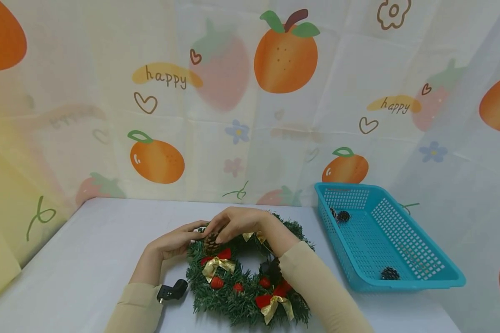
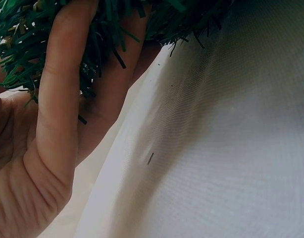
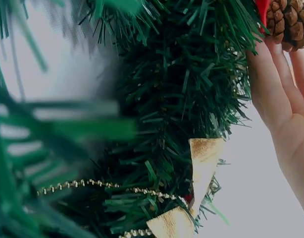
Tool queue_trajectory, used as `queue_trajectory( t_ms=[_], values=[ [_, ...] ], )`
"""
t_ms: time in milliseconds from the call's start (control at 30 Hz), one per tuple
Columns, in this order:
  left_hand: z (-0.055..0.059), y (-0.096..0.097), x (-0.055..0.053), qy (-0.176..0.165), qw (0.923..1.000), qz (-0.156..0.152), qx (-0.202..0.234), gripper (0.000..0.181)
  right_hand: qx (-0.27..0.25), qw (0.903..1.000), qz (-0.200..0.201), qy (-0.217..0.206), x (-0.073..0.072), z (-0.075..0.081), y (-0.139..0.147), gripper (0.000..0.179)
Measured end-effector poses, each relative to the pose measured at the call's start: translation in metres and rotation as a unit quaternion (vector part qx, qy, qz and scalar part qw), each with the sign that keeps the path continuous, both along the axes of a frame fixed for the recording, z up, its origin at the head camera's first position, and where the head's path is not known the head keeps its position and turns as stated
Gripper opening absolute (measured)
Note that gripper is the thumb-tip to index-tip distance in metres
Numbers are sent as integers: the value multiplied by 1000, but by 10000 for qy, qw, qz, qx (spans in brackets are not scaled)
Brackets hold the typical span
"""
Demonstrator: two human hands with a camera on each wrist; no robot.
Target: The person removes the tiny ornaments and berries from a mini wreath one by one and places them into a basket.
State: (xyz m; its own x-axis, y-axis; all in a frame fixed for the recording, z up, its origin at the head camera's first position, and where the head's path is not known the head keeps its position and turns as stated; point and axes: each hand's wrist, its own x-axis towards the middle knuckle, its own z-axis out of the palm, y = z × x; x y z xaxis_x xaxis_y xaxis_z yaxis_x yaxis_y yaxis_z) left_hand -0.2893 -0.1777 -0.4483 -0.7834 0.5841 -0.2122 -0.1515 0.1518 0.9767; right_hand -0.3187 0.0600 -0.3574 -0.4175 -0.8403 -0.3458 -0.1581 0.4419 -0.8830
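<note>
A green wreath (image 1: 233, 309) lies on the table, trimmed with red and gold bows (image 1: 219, 266), small red ornaments (image 1: 217, 282) and a bead string (image 3: 87, 183). At its upper left, a brown pinecone (image 1: 211, 242) is pinched by my right hand (image 1: 238, 223), whose arm reaches across the wreath. The pinecone sits just above a bow, among the needles. My left hand (image 1: 176, 240) grips the wreath's outer left side. In the left wrist view its fingers (image 2: 62, 89) curl round the green needles, and their tips are hidden.
A blue plastic basket (image 1: 393, 283) stands on the right, with pinecones (image 1: 390, 273) inside at its near end and far left corner. A black wrist camera (image 1: 172, 291) sits at the left cuff. Behind the white table (image 1: 87, 249) hangs a fruit-print cloth (image 1: 250, 152).
</note>
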Motion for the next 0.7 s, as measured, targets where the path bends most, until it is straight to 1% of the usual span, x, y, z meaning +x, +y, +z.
queue_trajectory(
  t_ms=[100, 333, 467, 700],
  values=[
    [0, 0, 0, -27, 10000, 22, -2, 62, -55, 10000, 4, 15, -1, 2, 3, 38],
    [0, 0, 0, -85, 9999, 74, 45, 63, -216, 9995, -232, -45, -7, 4, 12, 41],
    [0, 0, 0, -115, 9999, 61, 99, 62, -294, 9990, -332, -105, -9, 5, 17, 41],
    [0, 0, 0, -85, 9998, -15, 187, 63, -248, 9980, -580, 9, -13, 12, 28, 40]
  ],
)
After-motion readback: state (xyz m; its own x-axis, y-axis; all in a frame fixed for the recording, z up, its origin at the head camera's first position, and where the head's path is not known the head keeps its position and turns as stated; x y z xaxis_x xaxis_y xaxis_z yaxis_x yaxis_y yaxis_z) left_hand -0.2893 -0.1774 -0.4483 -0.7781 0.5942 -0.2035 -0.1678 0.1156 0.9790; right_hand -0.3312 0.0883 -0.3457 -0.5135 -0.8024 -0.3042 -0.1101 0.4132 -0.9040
